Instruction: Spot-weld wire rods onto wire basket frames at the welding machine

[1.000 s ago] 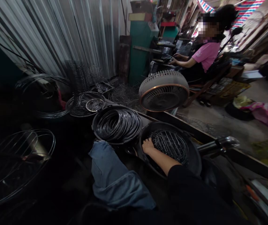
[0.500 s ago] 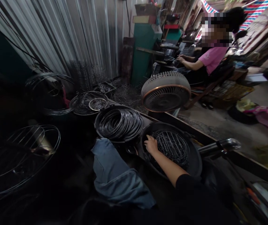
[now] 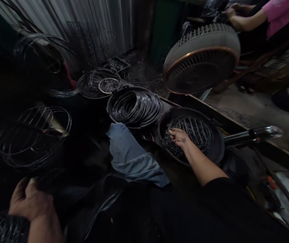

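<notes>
My right hand (image 3: 177,137) is in the round dark basin (image 3: 219,148), over a heap of short metal wire pieces (image 3: 202,143). Its thumb and fingers are pinched together; whatever lies between them is too small to make out. A wire grid with parallel bars (image 3: 191,125) rests on the heap. At the lower left, my left hand (image 3: 31,200) has its fingers curled in, and the dark hides what they hold, if anything. It is just above a pile of thin metal pieces (image 3: 5,231). Beyond it stand large wire rings with crossbars (image 3: 34,135).
Another basin holds coiled wire rings (image 3: 136,108). Blue denim cloth (image 3: 136,158) lies in front of it. A small bowl (image 3: 109,85) holds metal bits. A fan (image 3: 202,60) stands behind, a shiny metal tube (image 3: 265,134) at right. A co-worker's arm (image 3: 248,21) shows at top right.
The view has tipped downward. My left hand has come into sight at the lower left. My right hand, spread at the basin's left side before, now pinches over the wire pieces.
</notes>
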`<state>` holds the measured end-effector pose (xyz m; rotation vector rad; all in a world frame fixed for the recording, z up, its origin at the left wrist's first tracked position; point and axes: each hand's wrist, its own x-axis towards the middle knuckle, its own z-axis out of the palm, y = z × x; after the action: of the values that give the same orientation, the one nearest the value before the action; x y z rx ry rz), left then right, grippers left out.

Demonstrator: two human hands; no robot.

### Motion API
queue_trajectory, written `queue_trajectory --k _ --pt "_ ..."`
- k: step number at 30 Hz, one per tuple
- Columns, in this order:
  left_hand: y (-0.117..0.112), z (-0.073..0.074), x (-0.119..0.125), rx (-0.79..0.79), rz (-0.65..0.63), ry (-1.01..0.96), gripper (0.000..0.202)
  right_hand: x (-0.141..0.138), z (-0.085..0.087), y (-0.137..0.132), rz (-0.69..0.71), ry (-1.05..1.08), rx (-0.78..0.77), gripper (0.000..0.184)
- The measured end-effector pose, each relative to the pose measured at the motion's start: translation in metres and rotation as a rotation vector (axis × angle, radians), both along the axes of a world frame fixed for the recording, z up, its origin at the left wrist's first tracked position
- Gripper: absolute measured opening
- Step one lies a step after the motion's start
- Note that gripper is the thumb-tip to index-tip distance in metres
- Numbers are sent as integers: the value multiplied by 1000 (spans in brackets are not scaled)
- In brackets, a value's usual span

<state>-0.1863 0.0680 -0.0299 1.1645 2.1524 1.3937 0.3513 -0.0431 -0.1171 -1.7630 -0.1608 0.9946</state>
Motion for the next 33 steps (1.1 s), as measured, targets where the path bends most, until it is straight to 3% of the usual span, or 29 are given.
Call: queue_trajectory --k 1,3,6,8,11,14,16,18,20,21,23,25,28,33 --pt "6 -5 0 148 87 -43 24 -6 9 1 24 19 23 21" --pt "18 -9 3 298 142 -110 24 -25 28 8 91 43 75 25" --pt "35 -5 0 452 74 -187 34 -69 49 33 175 -37 202 36" --pt "45 0 -9 423 -30 -151 47 -106 56 53 246 -146 274 39" --pt "55 7 -25 339 -187 76 62 -153 59 75 465 -332 257 35" --pt "55 13 -37 285 -295 257 70 -174 62 81 699 -643 278 25" --pt "49 18 -39 296 -278 326 71 -178 71 78 786 -805 313 19" --pt "38 24 -32 328 -206 336 64 -185 84 74 788 -802 292 18" --pt "22 27 -12 340 -195 214 48 -205 98 73 752 -583 241 22" --pt "12 26 2 325 -275 90 43 -219 104 73 746 -409 213 25" --pt "-8 22 35 215 -471 -296 42 -253 110 78 772 -69 195 29" --pt "-25 15 66 17 -578 -778 47 -288 108 83 806 64 212 25" --pt "-40 9 93 -183 -543 -1187 43 -326 98 89 885 -40 304 14" --pt "-44 14 90 -182 -371 -1291 29 -344 89 92 1078 -415 439 21"
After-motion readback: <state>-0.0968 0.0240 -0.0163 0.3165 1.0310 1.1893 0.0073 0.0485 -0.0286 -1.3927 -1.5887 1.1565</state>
